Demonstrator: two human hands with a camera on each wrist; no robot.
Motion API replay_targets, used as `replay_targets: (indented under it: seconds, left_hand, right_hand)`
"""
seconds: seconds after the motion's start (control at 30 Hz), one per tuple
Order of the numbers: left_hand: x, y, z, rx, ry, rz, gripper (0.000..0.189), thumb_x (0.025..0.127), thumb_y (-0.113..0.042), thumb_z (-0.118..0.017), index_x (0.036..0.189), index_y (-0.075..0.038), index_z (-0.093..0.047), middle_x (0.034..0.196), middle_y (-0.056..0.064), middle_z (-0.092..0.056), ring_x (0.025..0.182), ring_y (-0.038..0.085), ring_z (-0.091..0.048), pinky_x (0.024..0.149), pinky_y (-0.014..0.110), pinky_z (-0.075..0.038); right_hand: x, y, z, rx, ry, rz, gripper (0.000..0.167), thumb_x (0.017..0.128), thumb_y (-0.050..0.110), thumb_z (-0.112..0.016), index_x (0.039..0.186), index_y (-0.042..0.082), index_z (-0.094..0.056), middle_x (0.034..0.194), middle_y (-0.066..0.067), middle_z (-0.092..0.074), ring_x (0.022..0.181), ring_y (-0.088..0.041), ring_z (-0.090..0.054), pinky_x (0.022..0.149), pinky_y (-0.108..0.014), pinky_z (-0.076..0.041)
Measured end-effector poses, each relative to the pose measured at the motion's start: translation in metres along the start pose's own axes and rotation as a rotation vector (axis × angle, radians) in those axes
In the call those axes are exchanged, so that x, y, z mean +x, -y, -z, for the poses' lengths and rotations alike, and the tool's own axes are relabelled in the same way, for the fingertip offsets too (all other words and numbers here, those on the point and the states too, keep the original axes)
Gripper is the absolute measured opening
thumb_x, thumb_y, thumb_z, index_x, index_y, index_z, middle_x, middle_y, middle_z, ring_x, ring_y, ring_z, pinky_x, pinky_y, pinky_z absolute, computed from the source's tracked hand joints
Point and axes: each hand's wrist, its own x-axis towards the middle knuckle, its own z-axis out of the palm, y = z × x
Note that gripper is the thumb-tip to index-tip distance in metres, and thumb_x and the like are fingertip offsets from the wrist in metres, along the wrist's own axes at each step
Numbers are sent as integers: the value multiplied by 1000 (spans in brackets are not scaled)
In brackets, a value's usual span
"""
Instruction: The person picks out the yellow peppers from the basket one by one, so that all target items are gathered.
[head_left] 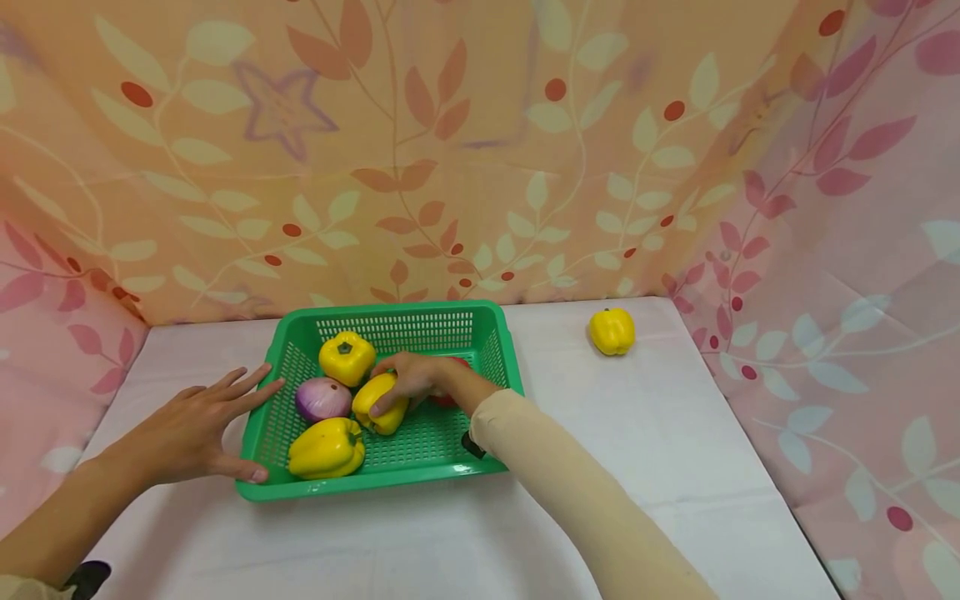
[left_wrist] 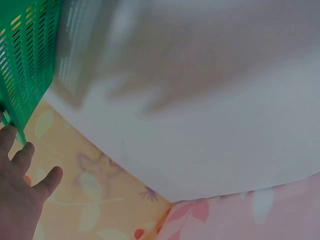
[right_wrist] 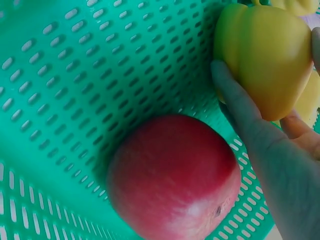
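Inside the green basket (head_left: pixel 375 482), my right hand (head_left: pixel 420 375) grips a yellow bell pepper (head_left: pixel 377 408), thumb on one side and fingers on the other. The right wrist view also shows this yellow pepper (right_wrist: pixel 265 60) held within the basket. My left hand (head_left: pixel 198 425) has its fingers spread along the basket's left rim, the thumb at the front corner. Beside the held pepper lie a purple onion (head_left: pixel 322 400) and two more yellow peppers, one behind (head_left: pixel 347 358) and one in front (head_left: pixel 327 450). A red round fruit (right_wrist: pixel 172 177) sits in the basket, mostly hidden by my right arm in the head view.
Another yellow bell pepper (head_left: pixel 612 332) stands on the white tabletop (head_left: pixel 637 442), to the right of the basket near the back edge. Patterned cloth (head_left: pixel 480 150) hangs behind the table and on both sides.
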Motion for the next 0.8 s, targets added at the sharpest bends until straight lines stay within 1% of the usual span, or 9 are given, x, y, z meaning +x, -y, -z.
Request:
replay_targets:
  seconds: [0.17, 0.3, 0.37, 0.57, 0.63, 0.67, 0.73, 0.8]
  left_hand:
    - [0, 0, 1, -3, -2, 1, 117, 62, -85, -66, 156, -22, -35, 159, 16, -33, 134, 53, -38, 93, 75, -39]
    - [-1, -1, 1, -8, -2, 0, 117, 63, -84, -67, 156, -21, -35, 159, 16, -33, 134, 53, -38, 93, 75, -38]
    - [-1, -1, 1, -11, -2, -2, 116, 63, -84, -67, 156, -21, -35, 159, 17, -33, 133, 53, -39, 93, 75, -39]
    - [-1, -2, 0, -16, -1, -1, 116, 63, -83, -67, 156, -22, -34, 160, 15, -31, 134, 53, -39, 93, 75, -38]
    - [-1, -1, 0, -16, 1, 1, 116, 63, -83, -68, 156, -22, -34, 160, 15, -31, 134, 53, -38, 93, 75, -38]
    - [-1, -1, 1, -16, 2, 3, 116, 63, -83, -68, 156, -22, -34, 160, 15, -31, 134, 53, -38, 93, 75, -38]
    - [-1, -1, 1, -18, 6, 6, 116, 63, -83, -68, 156, -22, -34, 160, 15, -31, 134, 53, -38, 93, 76, -37]
    - [0, -2, 1, -19, 9, 8, 117, 63, -83, -67, 156, -21, -34, 160, 15, -31, 134, 53, -37, 94, 76, -37]
  right_hand:
    - [-5, 2, 8, -1, 12, 7, 61, 83, 17, -83, 136, 10, -54, 110, -5, -59, 95, -20, -61, 87, -42, -58]
    - [-14, 5, 18, 34, 8, 34, 60, 85, 17, -81, 136, 9, -52, 114, -7, -59, 98, -23, -61, 89, -44, -57]
    - [-21, 7, 25, 45, -3, 60, 59, 85, 16, -81, 136, 9, -52, 115, -8, -59, 99, -23, -61, 89, -44, -57]
    - [-47, 10, 50, 56, -61, 175, 62, 87, 17, -79, 140, 9, -48, 121, -10, -57, 103, -24, -60, 89, -38, -57]
    - [-57, 9, 60, 102, -82, 207, 62, 89, 16, -77, 141, 9, -46, 124, -12, -54, 105, -26, -61, 91, -39, -56]
    - [-62, 8, 65, 132, -94, 222, 61, 89, 15, -76, 142, 8, -45, 125, -13, -53, 105, -27, -62, 93, -42, -55]
    - [-70, 5, 76, 166, -138, 258, 59, 91, 14, -74, 142, 8, -45, 127, -15, -52, 106, -28, -62, 95, -42, -54]
    - [-78, -1, 88, 204, -195, 278, 61, 92, 14, -73, 144, 9, -43, 130, -14, -50, 108, -29, -61, 95, -42, -54]
